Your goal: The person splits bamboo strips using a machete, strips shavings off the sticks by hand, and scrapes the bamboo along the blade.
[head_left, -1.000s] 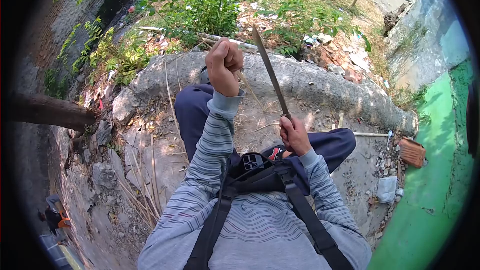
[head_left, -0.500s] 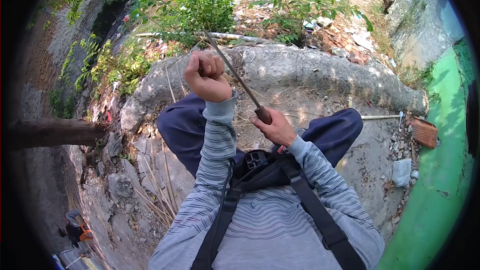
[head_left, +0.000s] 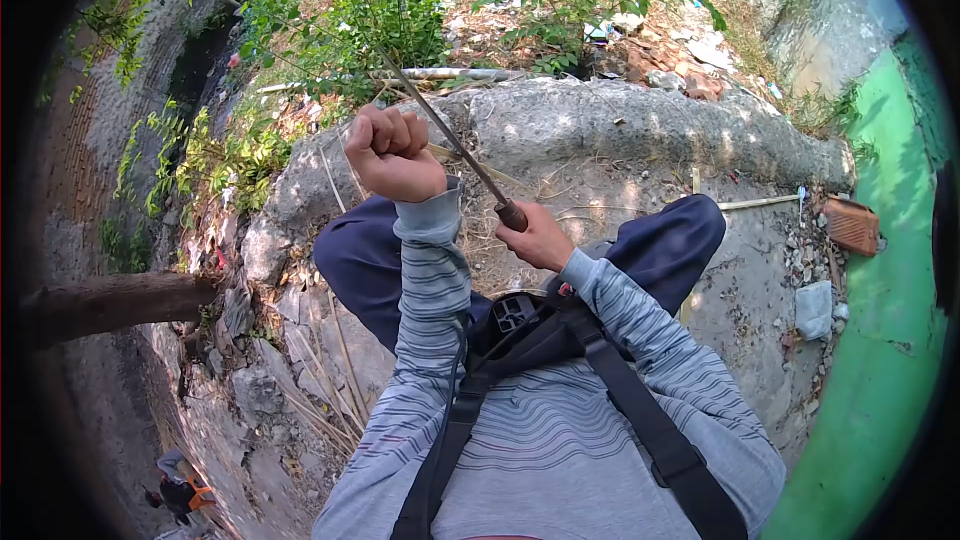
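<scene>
My right hand (head_left: 540,237) is wrapped round the brown handle of a long, thin-bladed knife (head_left: 447,132). The blade slants up and to the left, passing beside my left hand (head_left: 396,153). That left hand is raised with its fingers curled into a fist. A pale thin strip (head_left: 457,152) shows by the fist, running behind the blade; whether the fingers grip it cannot be made out. Both hands are above the ground between my bent knees.
Long pale strips (head_left: 340,385) lie at the left. A rough stone ledge (head_left: 600,125) curves in front, with plants beyond. On the right are an orange brick (head_left: 851,226), a white bag (head_left: 813,310) and a green wall (head_left: 870,380). A person (head_left: 180,488) is at the lower left.
The knife has swung from nearly upright to a leftward slant, its blade now beside my left fist. Both hands have shifted left, and my left hand has turned.
</scene>
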The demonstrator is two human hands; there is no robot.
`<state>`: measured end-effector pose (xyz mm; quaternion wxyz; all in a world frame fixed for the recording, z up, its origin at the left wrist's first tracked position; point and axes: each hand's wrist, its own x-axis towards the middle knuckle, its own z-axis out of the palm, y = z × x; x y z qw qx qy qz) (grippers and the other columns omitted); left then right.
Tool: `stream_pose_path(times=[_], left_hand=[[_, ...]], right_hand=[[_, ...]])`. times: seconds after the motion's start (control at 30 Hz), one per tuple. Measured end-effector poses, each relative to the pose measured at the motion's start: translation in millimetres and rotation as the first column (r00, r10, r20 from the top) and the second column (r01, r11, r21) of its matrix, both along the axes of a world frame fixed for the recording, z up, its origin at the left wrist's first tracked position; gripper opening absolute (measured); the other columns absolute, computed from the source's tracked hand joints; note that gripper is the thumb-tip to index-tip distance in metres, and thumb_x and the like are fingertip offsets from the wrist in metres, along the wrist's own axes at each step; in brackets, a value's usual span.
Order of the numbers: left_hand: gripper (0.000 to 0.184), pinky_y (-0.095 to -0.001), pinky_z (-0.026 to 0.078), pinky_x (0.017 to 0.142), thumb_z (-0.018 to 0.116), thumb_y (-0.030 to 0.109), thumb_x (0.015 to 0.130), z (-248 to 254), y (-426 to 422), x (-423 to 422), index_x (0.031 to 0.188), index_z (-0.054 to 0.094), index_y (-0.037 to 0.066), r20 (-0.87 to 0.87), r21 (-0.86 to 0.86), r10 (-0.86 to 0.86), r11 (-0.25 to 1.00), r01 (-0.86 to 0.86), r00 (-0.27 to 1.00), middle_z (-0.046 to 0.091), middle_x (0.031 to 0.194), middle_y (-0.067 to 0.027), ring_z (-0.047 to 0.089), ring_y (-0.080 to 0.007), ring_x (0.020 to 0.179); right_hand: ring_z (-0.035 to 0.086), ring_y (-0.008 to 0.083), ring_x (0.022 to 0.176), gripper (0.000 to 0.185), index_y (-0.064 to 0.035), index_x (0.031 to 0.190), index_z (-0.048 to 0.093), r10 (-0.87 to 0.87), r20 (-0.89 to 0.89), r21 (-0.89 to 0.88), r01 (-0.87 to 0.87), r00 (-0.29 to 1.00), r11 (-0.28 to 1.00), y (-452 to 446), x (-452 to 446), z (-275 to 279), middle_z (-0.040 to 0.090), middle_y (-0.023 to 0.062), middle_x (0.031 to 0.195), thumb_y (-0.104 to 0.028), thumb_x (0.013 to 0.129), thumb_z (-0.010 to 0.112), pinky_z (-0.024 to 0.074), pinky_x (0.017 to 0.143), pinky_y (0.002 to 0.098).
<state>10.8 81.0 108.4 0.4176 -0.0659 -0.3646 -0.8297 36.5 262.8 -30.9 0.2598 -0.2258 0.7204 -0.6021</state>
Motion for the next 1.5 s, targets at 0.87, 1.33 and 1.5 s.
stream_pose_path(times=[0.87,1.33,1.5], left_hand=[[0.041,-0.0313,0.007,0.044,0.045,0.027,0.097,3,3,-1,0.064,0.025,0.015,0.077,-0.091,0.109,0.991,-0.101,0.991,0.015,0.056,0.0048,0.008,-0.0084,0.048],[0.04,-0.031,0.008,0.044,0.046,0.025,0.097,3,-19,0,0.064,0.026,0.015,0.094,-0.07,0.118,0.991,-0.111,0.989,0.017,0.055,0.0051,0.008,-0.0079,0.049],[0.04,-0.0316,0.008,0.044,0.047,0.026,0.099,0,-12,-2,0.066,0.026,0.017,0.074,-0.084,0.062,0.995,-0.056,0.995,0.017,0.057,0.005,0.008,-0.0086,0.049]], right_hand=[[0.056,0.0236,0.063,0.027,0.0024,0.089,0.059,-0.027,-0.076,0.158,0.039,0.997,0.987,-11,-22,-46,0.06,0.0137,0.071,-0.022,0.082,0.068,0.0467,0.063,0.0409],[0.061,0.0331,0.068,0.028,0.001,0.087,0.06,-0.027,-0.142,0.194,0.055,0.99,0.98,-10,-22,-59,0.062,0.0202,0.074,-0.024,0.078,0.069,0.048,0.067,0.0446],[0.061,0.0327,0.067,0.024,0.0018,0.087,0.06,0.017,-0.249,0.084,0.004,0.968,0.996,-12,-22,-16,0.061,0.0214,0.074,-0.019,0.078,0.069,0.0487,0.066,0.0429]])
